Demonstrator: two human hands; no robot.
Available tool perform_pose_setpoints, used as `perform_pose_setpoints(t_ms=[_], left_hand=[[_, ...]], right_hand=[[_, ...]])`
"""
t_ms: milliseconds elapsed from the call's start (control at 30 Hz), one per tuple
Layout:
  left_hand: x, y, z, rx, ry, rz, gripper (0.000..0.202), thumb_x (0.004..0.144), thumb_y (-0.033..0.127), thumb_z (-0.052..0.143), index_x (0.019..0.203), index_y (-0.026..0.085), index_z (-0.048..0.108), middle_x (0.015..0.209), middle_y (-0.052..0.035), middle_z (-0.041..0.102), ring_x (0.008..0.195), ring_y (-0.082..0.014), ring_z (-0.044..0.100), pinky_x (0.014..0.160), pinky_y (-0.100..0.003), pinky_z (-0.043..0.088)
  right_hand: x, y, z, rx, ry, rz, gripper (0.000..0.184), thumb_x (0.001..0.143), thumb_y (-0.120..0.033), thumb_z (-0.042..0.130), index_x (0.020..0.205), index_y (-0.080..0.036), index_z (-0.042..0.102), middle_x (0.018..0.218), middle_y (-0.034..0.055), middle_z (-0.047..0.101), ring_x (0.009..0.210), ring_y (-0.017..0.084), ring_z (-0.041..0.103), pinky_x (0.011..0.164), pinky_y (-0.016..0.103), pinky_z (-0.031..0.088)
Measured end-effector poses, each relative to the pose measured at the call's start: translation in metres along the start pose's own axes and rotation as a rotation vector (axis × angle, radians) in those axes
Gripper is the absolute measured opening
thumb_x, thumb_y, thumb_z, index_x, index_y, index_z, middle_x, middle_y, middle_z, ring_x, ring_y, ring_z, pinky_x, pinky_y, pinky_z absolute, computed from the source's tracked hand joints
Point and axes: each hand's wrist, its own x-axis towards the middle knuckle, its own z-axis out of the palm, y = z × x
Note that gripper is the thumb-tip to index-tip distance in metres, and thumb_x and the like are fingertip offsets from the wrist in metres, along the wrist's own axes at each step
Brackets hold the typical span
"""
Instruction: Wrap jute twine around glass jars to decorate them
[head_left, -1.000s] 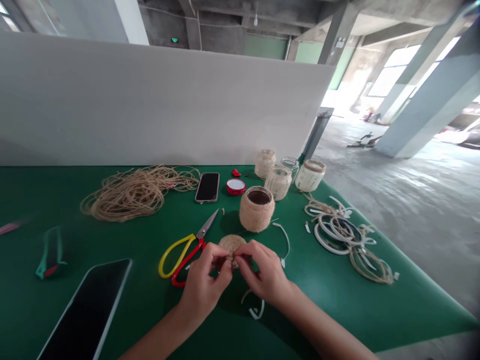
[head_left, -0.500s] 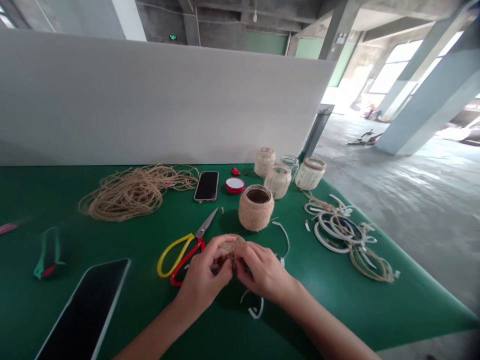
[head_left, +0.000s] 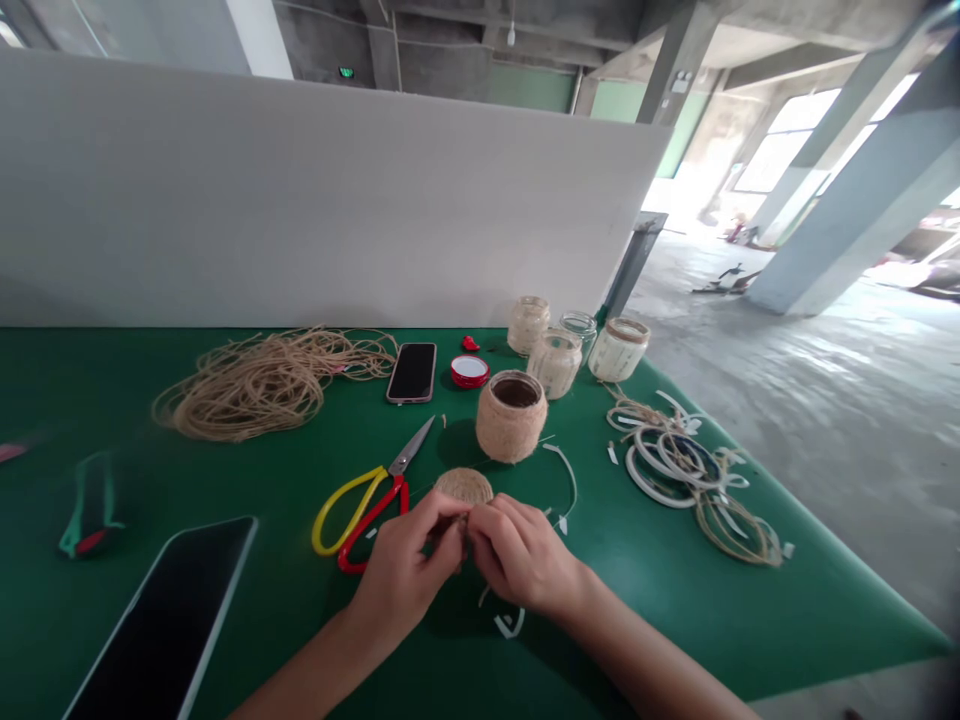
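Centrally on a green-covered table (head_left: pixel 675 620), a person's left hand (head_left: pixel 401 570) and right hand (head_left: pixel 521 558) curl close together, their fingers gripping the near edge of a round disc of tan jute twine (head_left: pixel 463 486). Just left lie steel scissors with red and yellow loop handles (head_left: pixel 360 522); just beyond the disc stands a twine-wrapped jar (head_left: pixel 511 420).

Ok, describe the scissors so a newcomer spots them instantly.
On the green table top, find the person's left hand. The scissors lie just beyond it, steel blades pointing away from the person. Their one yellow and one red loop handle set them apart from the tan twine and the twine-wrapped jar nearby.
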Motion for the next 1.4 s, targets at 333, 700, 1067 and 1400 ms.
perform_pose_setpoints(t_ms=[333,700,1067,1400], left_hand=[[0.0017,0.003,-0.0003,-0.078,0.025,-0.026,0.02,0.084,0.02,0.045,0.104,0.021,0.047,0.074,0.0007,0.061,0.06,-0.0111,0.059,0.056,-0.02,0.047],[0.0062,0.0053,-0.003,-0.231,-0.086,-0.148,0.014,0.079,0.015,0.044,0.09,0.016,0.053,0.064,0.0029,0.056,0.051,-0.0089,0.054,0.048,-0.018,0.045],[0.0032,0.0035,-0.0028,-0.19,-0.084,-0.048,0.012,0.086,0.024,0.044,0.085,0.017,0.052,0.061,0.0028,0.055,0.053,-0.0099,0.056,0.05,-0.019,0.044],[0.0013,0.0003,0.003,-0.28,-0.013,-0.127,0.012,0.086,0.027,0.045,0.094,0.018,0.048,0.07,0.0005,0.06,0.056,-0.0111,0.058,0.052,-0.02,0.047]], right_hand=[[0.0044,0.0,0.003,0.096,0.06,0.106,0.008,0.087,-0.013,0.035,0.084,-0.019,0.04,0.066,0.001,0.051,0.056,0.012,0.047,0.05,0.023,0.04],[0.0005,0.0,0.007,0.074,0.07,0.029,0.008,0.086,-0.011,0.035,0.089,-0.017,0.039,0.065,0.002,0.052,0.054,0.013,0.043,0.049,0.024,0.039],[-0.0041,0.0006,0.004,0.034,0.071,-0.004,0.01,0.085,-0.01,0.036,0.092,-0.016,0.04,0.064,0.0013,0.049,0.053,0.012,0.04,0.048,0.024,0.037],[-0.0038,-0.0034,0.0024,-0.081,0.182,-0.026,0.01,0.083,-0.01,0.043,0.092,-0.014,0.046,0.061,0.0004,0.052,0.053,0.012,0.045,0.049,0.024,0.039]])
